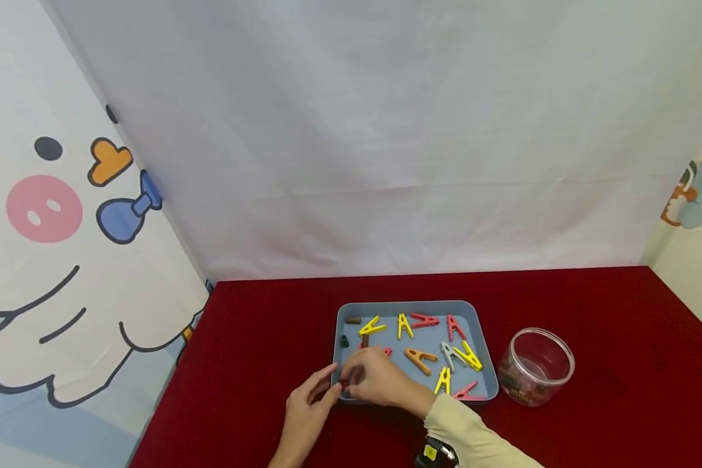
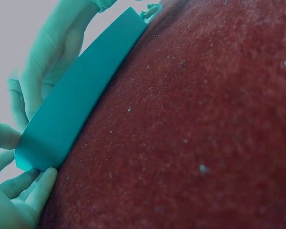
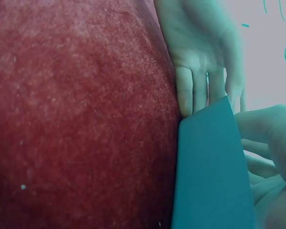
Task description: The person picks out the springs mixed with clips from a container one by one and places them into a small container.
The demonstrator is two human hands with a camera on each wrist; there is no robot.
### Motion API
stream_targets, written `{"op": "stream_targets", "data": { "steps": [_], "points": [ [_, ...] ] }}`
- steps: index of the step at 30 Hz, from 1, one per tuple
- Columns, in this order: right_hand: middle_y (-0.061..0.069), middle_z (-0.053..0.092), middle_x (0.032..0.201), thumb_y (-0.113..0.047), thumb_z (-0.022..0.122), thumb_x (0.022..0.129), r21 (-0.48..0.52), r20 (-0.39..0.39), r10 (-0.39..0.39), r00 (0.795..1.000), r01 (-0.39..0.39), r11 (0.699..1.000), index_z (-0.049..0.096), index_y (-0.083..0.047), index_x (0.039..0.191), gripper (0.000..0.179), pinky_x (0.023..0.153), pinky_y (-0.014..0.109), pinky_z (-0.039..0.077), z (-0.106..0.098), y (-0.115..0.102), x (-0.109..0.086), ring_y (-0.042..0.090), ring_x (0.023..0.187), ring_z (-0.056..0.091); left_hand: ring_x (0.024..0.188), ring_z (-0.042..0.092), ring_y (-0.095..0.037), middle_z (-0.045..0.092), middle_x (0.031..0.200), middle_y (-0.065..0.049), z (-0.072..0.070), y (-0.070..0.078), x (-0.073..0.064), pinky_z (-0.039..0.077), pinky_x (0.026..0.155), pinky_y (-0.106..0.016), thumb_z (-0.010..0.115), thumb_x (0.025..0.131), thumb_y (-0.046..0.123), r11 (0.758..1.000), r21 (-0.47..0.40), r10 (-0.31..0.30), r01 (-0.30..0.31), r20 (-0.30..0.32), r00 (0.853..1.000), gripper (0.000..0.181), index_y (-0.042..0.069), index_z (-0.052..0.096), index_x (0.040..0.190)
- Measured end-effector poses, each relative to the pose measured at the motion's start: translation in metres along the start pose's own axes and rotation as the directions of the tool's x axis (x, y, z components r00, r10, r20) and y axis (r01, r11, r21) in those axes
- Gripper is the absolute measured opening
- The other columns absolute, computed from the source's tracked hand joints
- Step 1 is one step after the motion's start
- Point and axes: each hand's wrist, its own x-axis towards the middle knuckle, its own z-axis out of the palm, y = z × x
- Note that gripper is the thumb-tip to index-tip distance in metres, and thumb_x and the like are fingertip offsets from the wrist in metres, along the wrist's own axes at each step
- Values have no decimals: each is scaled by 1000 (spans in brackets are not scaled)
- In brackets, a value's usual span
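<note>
A shallow blue-grey tray holds several spring clothespins, among them a yellow clothespin, an orange clothespin and a grey one. My left hand touches the tray's front left corner from outside, thumb and fairly straight fingers at the wall. Over the same corner, my right hand reaches down inside with bent fingers. A small dark red thing shows at its fingertips; I cannot tell whether they pinch it. In the left wrist view, the tray's front wall partly hides the right fingers.
Small brown ribbed cylinders and a dark short piece lie at the tray's left side. Right of the tray stands a clear round jar with brown ribbed pieces inside. Dark red cloth covers the table, with a white curtain behind.
</note>
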Motion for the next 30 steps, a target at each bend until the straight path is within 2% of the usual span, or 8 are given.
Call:
{"op": "stream_targets", "data": {
  "steps": [6,18,25,30],
  "points": [
    [8,68,91,7,70,75,42,-4,22,1000,-22,999,72,1,85,12,60,18,50,-4,0,-6,3,68,61,112,57,-29,54,131,-12,1,-2,0,53,77,-28,65,91,24,1000,7,-10,10,-1,1000,39,13,61,128],
    [11,68,100,7,71,76,127,-75,4,997,5,992,73,3,87,12,65,23,54,-16,-5,-14,10,74,64,109,59,-26,57,128,-12,1,-2,1,52,76,-25,66,90,19,1000,-3,-13,13,-10,1000,36,14,63,126],
    [6,67,106,-1,72,80,176,-73,91,993,-77,981,74,-1,92,11,71,24,53,-27,-11,-22,14,86,65,109,59,-24,55,131,-11,1,0,1,53,76,-25,66,90,21,1000,-8,-27,27,-8,1000,37,16,62,127],
    [11,67,108,-3,73,81,244,-74,103,992,-82,966,74,0,93,13,73,26,54,-32,-11,-26,18,89,66,112,57,-25,53,134,-10,1,1,1,53,77,-27,65,91,23,999,-15,-35,35,-1,999,38,16,61,128]
  ]
}}
